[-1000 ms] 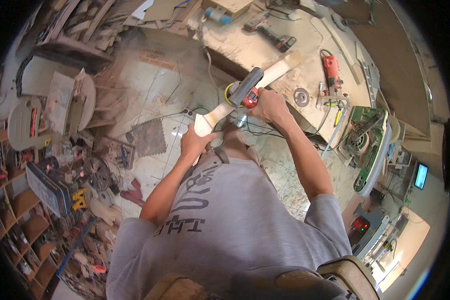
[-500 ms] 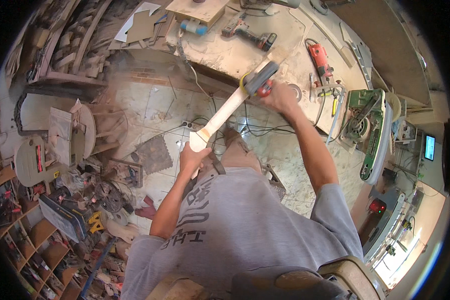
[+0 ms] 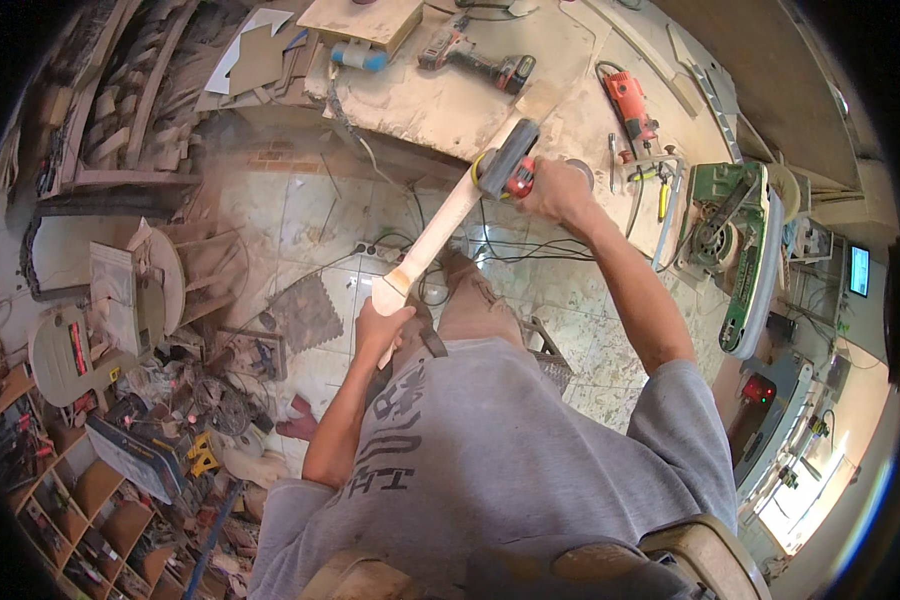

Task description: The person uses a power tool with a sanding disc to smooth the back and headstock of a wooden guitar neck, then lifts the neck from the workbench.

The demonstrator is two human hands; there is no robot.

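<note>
Downward, we see our left hand (image 3: 382, 325), its fingers closed around the near end of a long pale wooden piece (image 3: 432, 238), which slants far and right to the desk (image 3: 400, 110). Our right hand (image 3: 560, 190) grips a red-and-black power tool (image 3: 510, 160) over the wood's far part. Beyond, on the desk, lies a cordless drill (image 3: 480, 68).

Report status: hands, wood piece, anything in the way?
Left hand grips wooden piece at near end. Right hand holds power tool over it. Possibly in the way: cordless drill near far end.
</note>
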